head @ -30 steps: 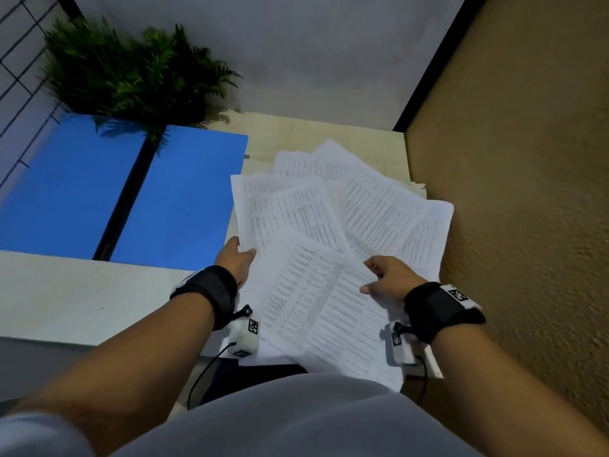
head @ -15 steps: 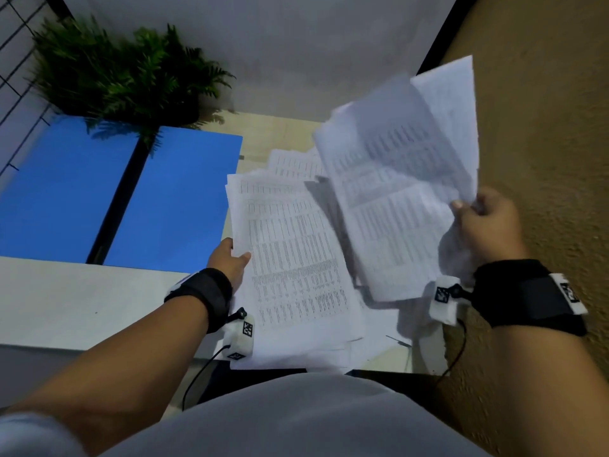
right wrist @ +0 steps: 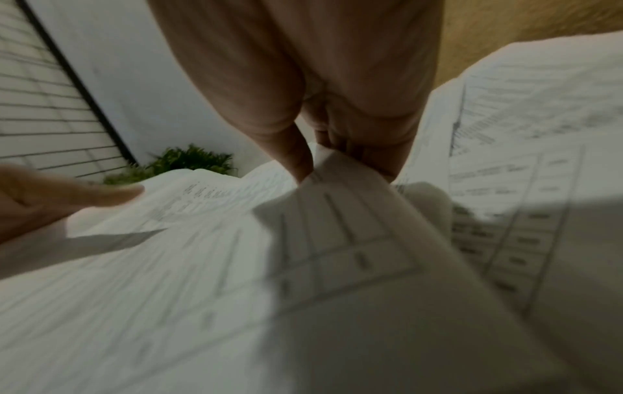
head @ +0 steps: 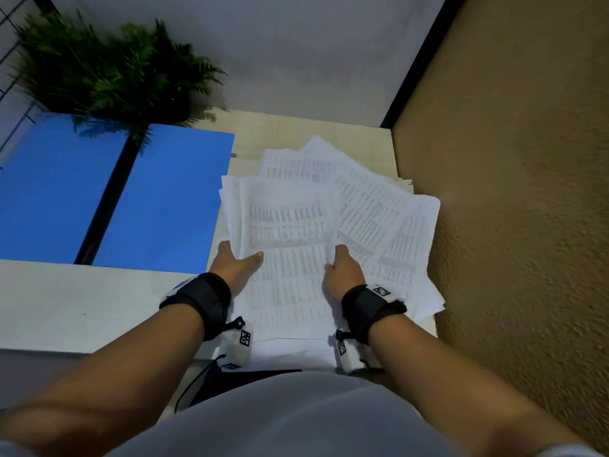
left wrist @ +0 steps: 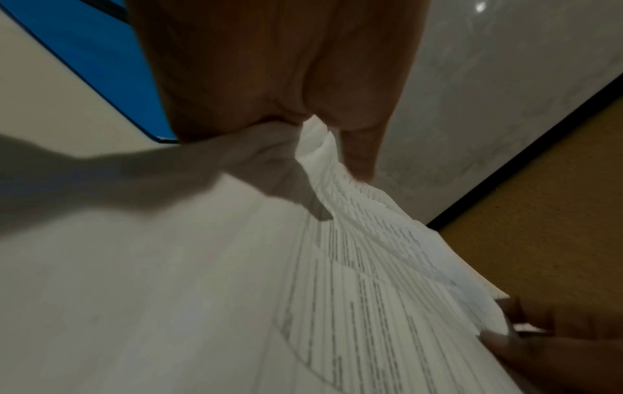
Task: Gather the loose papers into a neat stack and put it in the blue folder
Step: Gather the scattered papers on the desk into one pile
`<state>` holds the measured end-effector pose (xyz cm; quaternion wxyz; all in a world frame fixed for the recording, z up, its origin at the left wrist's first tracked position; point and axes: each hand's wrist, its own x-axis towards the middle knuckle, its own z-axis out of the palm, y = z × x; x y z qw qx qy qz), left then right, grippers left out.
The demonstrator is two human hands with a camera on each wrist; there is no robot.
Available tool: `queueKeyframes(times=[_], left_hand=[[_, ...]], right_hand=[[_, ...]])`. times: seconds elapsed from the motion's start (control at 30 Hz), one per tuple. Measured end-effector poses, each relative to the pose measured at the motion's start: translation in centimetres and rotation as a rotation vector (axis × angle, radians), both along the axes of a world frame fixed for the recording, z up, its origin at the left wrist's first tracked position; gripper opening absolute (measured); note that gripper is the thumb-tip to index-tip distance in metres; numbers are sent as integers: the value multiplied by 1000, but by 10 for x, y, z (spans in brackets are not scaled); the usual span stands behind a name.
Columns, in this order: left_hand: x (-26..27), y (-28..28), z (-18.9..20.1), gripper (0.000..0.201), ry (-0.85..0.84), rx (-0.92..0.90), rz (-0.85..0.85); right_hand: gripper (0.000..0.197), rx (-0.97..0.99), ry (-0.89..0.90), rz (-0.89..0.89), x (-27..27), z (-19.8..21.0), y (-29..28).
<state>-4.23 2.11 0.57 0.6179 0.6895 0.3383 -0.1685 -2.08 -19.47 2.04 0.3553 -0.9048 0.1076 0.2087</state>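
Papers (head: 290,225), print blurred, seemingly pinched by both hands, fingers hidden underneath.

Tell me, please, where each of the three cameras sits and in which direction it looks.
Head: on the head, looking down at the desk, papers and open blue folder; both forearms, left hand and right hand show.
Left wrist: under the left wrist, looking along the palm at the papers; left fingers grip the sheets.
Right wrist: under the right wrist, looking toward the plant; right fingers pinch a sheet.
Shared: each wrist view shows the other hand; all show the papers.
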Motion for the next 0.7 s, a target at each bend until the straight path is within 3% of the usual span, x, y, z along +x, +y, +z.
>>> queueKeyframes(times=[0.13, 0.27, 0.33, 0.4, 0.47, 0.5, 0.63, 0.7], left_hand=[[0, 0, -3, 62, -31, 5, 21], [3, 5, -10, 62, -10, -6, 8], [5, 10, -17, 54, -10, 43, -20], [5, 14, -20, 47, -6, 61, -16], [5, 15, -20, 41, 1, 71, 8], [5, 15, -19, 38, -3, 65, 19], [3, 16, -19, 35, -12, 41, 37], [3, 20, -26, 39, -20, 35, 40]], right_hand=[[32, 242, 18, -67, 8, 3, -12], [30, 245, 111, 48, 4, 1, -12], [32, 238, 37, -86, 6, -3, -11], [40, 100, -101, -353, 17, -7, -18], [58, -48, -101, -609, 28, -5, -31], [66, -31, -53, -688, 32, -8, -37], [68, 415, 153, -785, 47, -11, -50], [56, 384, 132, -711, 49, -3, -56]])
